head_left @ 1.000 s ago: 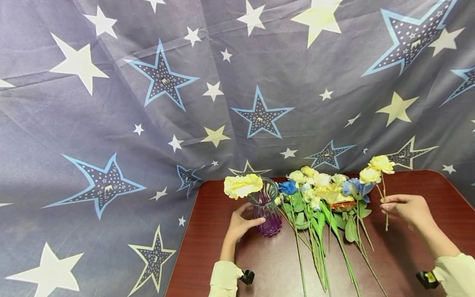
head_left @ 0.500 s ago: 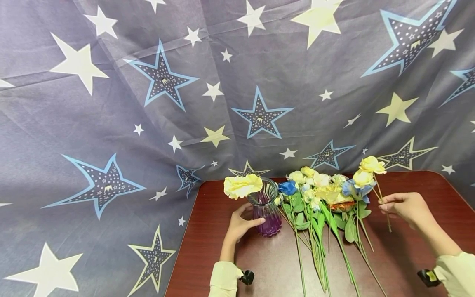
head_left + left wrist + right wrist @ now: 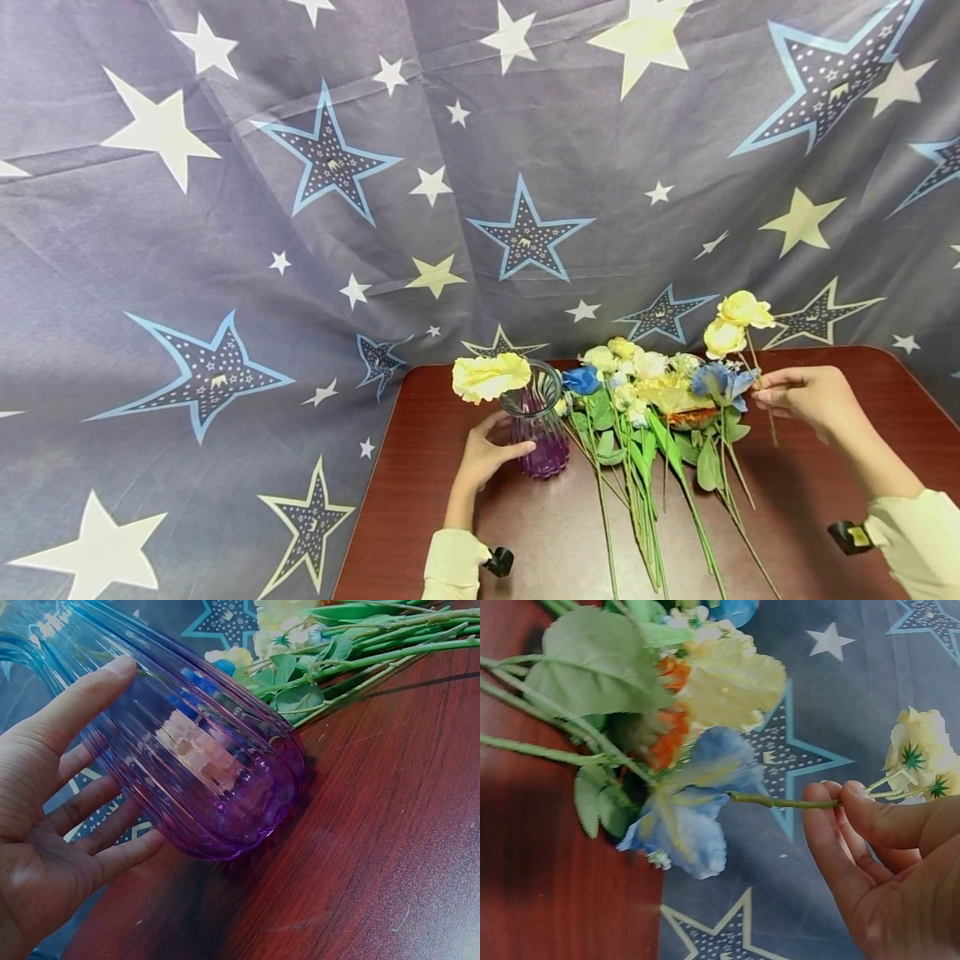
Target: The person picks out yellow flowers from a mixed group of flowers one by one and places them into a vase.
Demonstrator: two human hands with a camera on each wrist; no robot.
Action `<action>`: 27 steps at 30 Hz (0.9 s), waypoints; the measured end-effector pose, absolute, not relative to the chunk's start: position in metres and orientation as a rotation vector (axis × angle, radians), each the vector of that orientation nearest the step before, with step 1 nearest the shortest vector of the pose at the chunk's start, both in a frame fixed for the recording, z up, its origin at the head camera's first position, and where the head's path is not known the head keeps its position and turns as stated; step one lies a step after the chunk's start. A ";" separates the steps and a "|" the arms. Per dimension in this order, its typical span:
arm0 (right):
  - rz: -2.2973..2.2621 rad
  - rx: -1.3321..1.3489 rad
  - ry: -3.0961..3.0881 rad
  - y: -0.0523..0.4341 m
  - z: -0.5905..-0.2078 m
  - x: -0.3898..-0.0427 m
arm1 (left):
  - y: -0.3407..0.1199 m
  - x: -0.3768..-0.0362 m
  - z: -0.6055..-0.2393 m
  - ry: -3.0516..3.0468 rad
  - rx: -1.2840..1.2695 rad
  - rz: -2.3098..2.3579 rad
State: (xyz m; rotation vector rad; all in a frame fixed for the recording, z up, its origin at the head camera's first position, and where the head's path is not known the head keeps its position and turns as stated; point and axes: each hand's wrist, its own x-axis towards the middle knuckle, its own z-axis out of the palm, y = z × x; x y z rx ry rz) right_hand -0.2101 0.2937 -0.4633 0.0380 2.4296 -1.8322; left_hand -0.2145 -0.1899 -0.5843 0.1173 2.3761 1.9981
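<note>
My left hand (image 3: 483, 450) holds a ribbed glass vase (image 3: 542, 450), purple at the base and bluish at the neck, upright on the table. In the left wrist view the thumb lies along one side of the vase (image 3: 217, 765) and the fingers touch the other. A large yellow flower (image 3: 491, 377) leans out over the vase's rim to the left. Between thumb and fingertips, my right hand (image 3: 810, 400) pinches the thin stem of a yellow flower sprig (image 3: 742, 308) with two blooms, raised beside the pile. Its lower stem end (image 3: 772, 801) overlaps a blue flower (image 3: 694, 799) in the right wrist view.
Several artificial flowers (image 3: 637, 392) lie in a pile right of the vase, blooms toward the back, long green stems (image 3: 648, 533) toward the front. The reddish-brown table (image 3: 420, 433) ends at a hanging grey star-patterned cloth (image 3: 480, 150).
My right hand has moved left and slightly up and away with the yellow flower sprig, bringing it nearer the pile. The left hand and the vase have stayed in place.
</note>
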 end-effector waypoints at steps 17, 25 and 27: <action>-2.090 -0.074 2.312 0.252 -0.420 -0.226 | -0.190 -0.215 -0.583 2.398 0.106 1.981; -2.062 -0.110 2.372 0.227 -0.397 -0.233 | -0.189 -0.214 -0.583 2.388 0.122 1.994; -2.072 -0.117 2.367 0.220 -0.391 -0.234 | -0.189 -0.213 -0.582 2.389 0.130 2.000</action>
